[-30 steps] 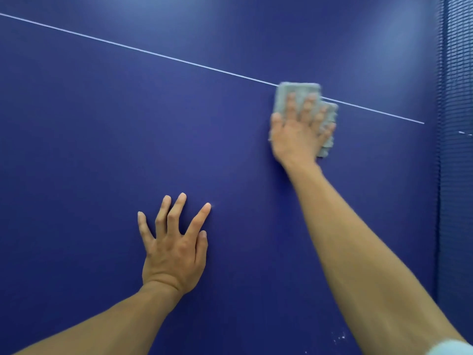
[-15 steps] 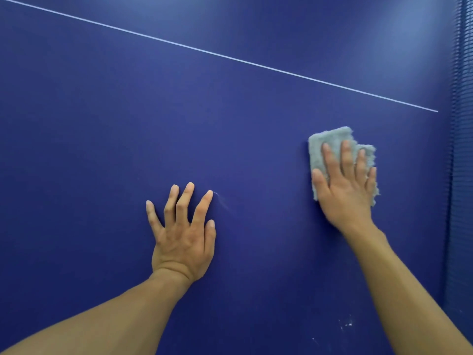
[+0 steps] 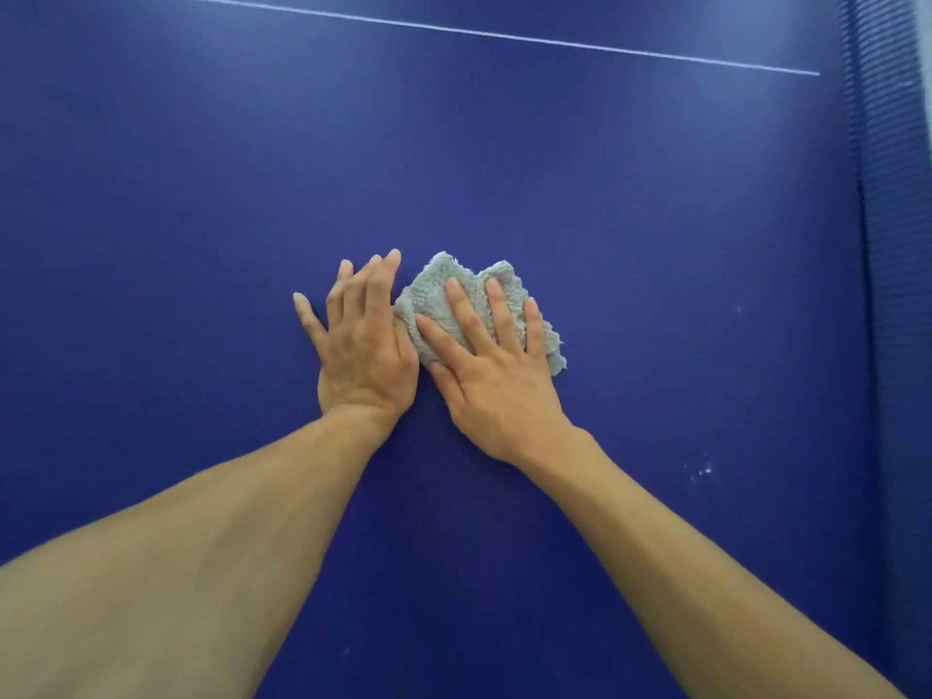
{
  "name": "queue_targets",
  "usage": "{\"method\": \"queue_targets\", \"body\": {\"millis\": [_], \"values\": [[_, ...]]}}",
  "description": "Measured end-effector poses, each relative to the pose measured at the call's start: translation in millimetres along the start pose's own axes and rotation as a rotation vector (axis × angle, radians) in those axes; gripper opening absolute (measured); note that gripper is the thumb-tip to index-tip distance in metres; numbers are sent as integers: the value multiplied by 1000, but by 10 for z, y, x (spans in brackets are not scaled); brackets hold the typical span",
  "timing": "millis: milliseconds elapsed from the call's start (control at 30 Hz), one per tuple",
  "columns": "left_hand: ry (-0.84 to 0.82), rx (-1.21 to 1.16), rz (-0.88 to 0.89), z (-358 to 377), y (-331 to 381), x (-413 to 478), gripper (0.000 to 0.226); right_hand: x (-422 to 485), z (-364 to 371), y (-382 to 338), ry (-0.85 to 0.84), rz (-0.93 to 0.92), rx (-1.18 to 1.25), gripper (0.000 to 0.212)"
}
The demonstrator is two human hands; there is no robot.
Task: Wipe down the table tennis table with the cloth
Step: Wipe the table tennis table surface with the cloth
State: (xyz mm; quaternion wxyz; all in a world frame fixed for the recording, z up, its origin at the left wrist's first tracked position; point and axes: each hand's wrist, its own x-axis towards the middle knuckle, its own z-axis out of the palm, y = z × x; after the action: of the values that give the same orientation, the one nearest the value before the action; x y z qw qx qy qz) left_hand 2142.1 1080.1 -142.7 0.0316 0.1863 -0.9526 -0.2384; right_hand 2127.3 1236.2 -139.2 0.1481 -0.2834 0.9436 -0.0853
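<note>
The dark blue table tennis table (image 3: 201, 204) fills the view, with a thin white line (image 3: 504, 36) across its far part. A fluffy grey cloth (image 3: 444, 287) lies crumpled on it at the centre. My right hand (image 3: 491, 375) presses flat on the cloth, fingers spread over it. My left hand (image 3: 363, 355) rests flat on the table right beside the cloth, its thumb side touching the cloth's left edge, and it holds nothing.
The blue net (image 3: 887, 244) runs along the right side of the table. Small white specks (image 3: 703, 469) mark the surface right of my right forearm, and a faint one (image 3: 739, 309) sits further up.
My right hand has dragged the cloth from the white line at the far right down and left to the table's centre, ending against my left hand. The left hand stayed planted.
</note>
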Motion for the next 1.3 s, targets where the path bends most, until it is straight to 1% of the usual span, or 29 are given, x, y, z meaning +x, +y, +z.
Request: {"method": "queue_targets", "body": {"millis": [100, 200, 267, 300, 367, 433, 500, 533, 567, 600, 700, 733, 767, 800, 833, 867, 967, 1000, 1067, 1133, 1167, 1300], "values": [[17, -255, 8, -48, -39, -53, 50, -597, 201, -266, -5, 48, 6, 56], [-74, -422, 35, -140, -123, -65, 46, -1236, 422, -579, -23, 8, 26, 55], [-151, -480, 50, -262, -221, -181, 47, -1672, 569, -809, -28, -38, 27, 54], [-168, -467, 64, -332, -283, -311, 48, -1881, 646, -919, -27, -57, 23, 53], [-159, -360, 116, -473, -439, -713, 48, -2246, 783, -1075, -26, -101, 9, 53], [-104, -250, 150, -645, -655, -1241, 47, -2538, 868, -1092, -41, -185, -5, 53], [-21, -180, 123, -826, -926, -1768, 44, -2706, 866, -953, -62, -276, -38, 54], [17, -144, 84, -901, -1076, -2015, 42, -2730, 838, -858, -66, -277, -53, 53], [45, -97, 34, -953, -1230, -2252, 41, -2715, 804, -766, -55, -222, -51, 53], [62, -43, -27, -985, -1374, -2477, 40, -2653, 770, -689, -34, -114, -29, 54], [56, 53, -208, -979, -1662, -3028, 44, -2229, 678, -706, 21, 332, 58, 58], [45, 65, -231, -953, -1712, -3156, 44, -2063, 671, -812, 27, 449, 87, 59], [36, 75, -233, -923, -1742, -3258, 44, -1925, 669, -961, 27, 515, 114, 61], [30, 80, -224, -892, -1760, -3331, 45, -1832, 680, -1138, 23, 517, 127, 62], [28, 79, -218, -859, -1765, -3369, 49, -1793, 711, -1335, 13, 455, 120, 62], [33, 73, -224, -832, -1763, -3377, 51, -1814, 759, -1542, -3, 341, 102, 61], [84, 53, -252, -762, -1760, -3344, 51, -2149, 958, -2045, -53, -94, 49, 58], [107, 58, -245, -738, -1767, -3342, 50, -2284, 1019, -2107, -55, -197, 35, 57], [149, 78, -218, -692, -1795, -3341, 48, -2445, 1086, -2013, -37, -287, 17, 54], [179, 98, -206, -666, -1820, -3342, 47, -2427, 1048, -1753, -17, -259, -4, 54], [183, 104, -204, -665, -1823, -3332, 47, -2351, 996, -1596, 0, -204, -13, 55], [142, 99, -204, -685, -1822, -3347, 49, -1582, 663, -1021, 11, 158, 19, 58]]}}
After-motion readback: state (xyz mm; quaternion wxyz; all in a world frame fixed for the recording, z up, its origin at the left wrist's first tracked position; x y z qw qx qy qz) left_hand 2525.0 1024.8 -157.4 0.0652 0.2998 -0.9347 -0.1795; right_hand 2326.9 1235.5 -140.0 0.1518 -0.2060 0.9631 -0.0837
